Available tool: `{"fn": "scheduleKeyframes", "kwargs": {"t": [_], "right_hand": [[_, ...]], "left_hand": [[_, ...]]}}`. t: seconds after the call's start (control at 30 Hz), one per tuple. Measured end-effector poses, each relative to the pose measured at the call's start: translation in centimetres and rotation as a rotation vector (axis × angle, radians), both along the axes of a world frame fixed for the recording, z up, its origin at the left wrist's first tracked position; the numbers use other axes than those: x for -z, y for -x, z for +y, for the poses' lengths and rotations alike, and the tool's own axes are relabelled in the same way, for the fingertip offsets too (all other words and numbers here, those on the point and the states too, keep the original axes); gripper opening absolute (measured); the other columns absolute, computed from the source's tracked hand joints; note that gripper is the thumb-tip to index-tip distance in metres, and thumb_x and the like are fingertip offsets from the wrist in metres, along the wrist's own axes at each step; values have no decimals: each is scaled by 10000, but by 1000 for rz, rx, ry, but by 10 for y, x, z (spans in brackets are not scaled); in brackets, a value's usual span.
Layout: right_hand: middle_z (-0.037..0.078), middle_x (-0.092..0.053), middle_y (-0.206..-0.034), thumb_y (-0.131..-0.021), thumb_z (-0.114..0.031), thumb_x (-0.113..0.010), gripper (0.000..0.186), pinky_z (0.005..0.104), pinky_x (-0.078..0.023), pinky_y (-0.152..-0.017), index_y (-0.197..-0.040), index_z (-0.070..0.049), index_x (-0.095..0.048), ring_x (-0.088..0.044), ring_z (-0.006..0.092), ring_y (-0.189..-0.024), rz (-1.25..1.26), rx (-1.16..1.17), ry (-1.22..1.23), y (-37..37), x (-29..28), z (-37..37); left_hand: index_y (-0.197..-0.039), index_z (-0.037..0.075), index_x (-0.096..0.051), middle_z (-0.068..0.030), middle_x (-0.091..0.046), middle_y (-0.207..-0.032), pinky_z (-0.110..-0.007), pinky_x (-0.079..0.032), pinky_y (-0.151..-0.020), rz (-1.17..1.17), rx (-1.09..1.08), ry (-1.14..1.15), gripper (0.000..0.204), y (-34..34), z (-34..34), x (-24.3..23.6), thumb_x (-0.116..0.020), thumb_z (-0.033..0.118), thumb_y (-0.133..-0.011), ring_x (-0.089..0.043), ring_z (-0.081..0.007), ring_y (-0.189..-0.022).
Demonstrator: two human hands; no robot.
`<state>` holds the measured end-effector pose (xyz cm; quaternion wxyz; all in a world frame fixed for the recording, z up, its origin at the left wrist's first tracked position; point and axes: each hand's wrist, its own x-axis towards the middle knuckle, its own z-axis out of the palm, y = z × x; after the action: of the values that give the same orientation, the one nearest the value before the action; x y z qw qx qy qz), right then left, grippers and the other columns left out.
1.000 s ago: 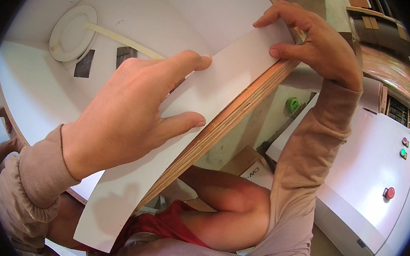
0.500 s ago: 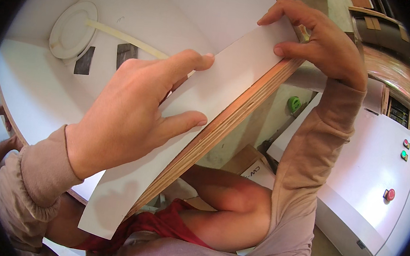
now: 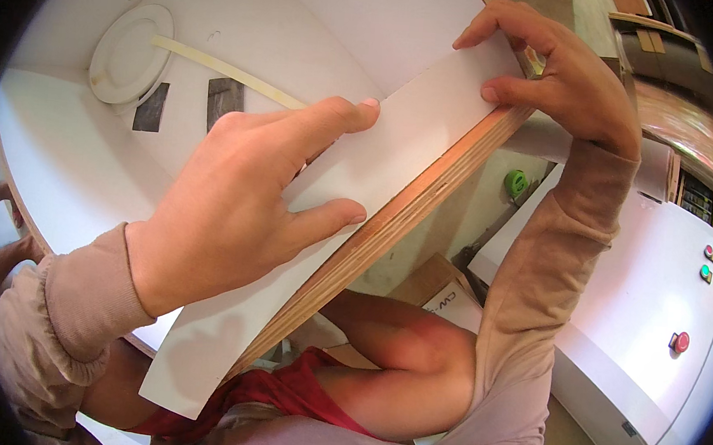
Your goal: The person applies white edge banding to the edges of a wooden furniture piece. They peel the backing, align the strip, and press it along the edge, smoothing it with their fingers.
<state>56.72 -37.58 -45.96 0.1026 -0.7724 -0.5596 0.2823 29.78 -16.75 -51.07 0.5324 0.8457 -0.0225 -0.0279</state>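
Observation:
A long white strip [image 3: 418,115] lies lengthwise along the top edge of a layered plywood panel [image 3: 425,190]. Its near end hangs past my lap and curls slightly. My left hand [image 3: 238,206] is over the middle of the strip, thumb on the outer side and index finger toward the inner side, spread apart; its other fingers are mostly hidden. At the far end, my right hand [image 3: 561,76] straddles the strip, thumb at the outer edge and index fingertip at the inner edge.
Inside the white-walled box are a round white plate-like disc [image 3: 133,54], a pale yellow strip [image 3: 230,73] and dark patches [image 3: 226,102]. On the right stands a white cabinet [image 3: 607,298] with a red push button [image 3: 679,342]. A green round object [image 3: 515,182] and cardboard [image 3: 431,281] are below.
The whole view shifts slightly. My left hand moves a little to the right over the strip, while my right hand keeps its place at the far end.

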Motion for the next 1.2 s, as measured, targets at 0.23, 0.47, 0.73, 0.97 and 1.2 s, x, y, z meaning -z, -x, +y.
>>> {"fn": "scheduleKeyframes", "kwargs": {"t": [0.23, 0.47, 0.73, 0.97, 1.2], "right_hand": [[104, -660, -1377, -850, -289, -820, 604, 433, -422, -1167, -1401, -92, -668, -603, 298, -1323, -110, -130, -66, 17, -7, 12], [198, -597, -1482, -709, -694, -881, 1142, 602, -315, -1279, -1570, -28, -536, -542, 418, -1440, -303, -277, -108, 107, -7, 4], [199, -655, -1307, -603, -748, -911, 1177, 578, -519, -1092, -1420, 39, -595, -655, 419, -1169, -242, -227, -532, 107, 38, 6], [184, -684, -1151, -569, -748, -937, 1077, 506, -559, -949, -1247, 37, -649, -664, 406, -1051, -283, -240, -599, 104, 46, 8], [169, -685, -1133, -613, -764, -900, 991, 496, -570, -896, -1197, 2, -666, -663, 391, -1054, -259, -223, -621, 102, 49, 9]], "left_hand": [[-1466, -12, -610, -167, -676, -906, -306, -517, -685, 13, 16, 2, 667, 3, 7, 4, -881, 57, -860, -585, -143, -716], [-1420, 13, -615, -135, -589, -826, -353, -411, -588, -149, 2, -29, 634, 5, 10, 14, -884, 106, -853, -454, -201, -613], [-1435, 26, -608, -125, -567, -821, -357, -415, -600, -136, -17, 6, 648, 6, 4, 15, -879, 108, -852, -459, -200, -627], [-1443, 17, -617, -104, -560, -800, -345, -415, -600, -92, -30, 4, 646, 8, 0, 12, -874, 107, -858, -458, -163, -641], [-1444, 12, -626, -89, -559, -798, -319, -405, -597, -11, -38, -11, 649, 7, 1, 5, -875, 96, -850, -455, -131, -660]]}}
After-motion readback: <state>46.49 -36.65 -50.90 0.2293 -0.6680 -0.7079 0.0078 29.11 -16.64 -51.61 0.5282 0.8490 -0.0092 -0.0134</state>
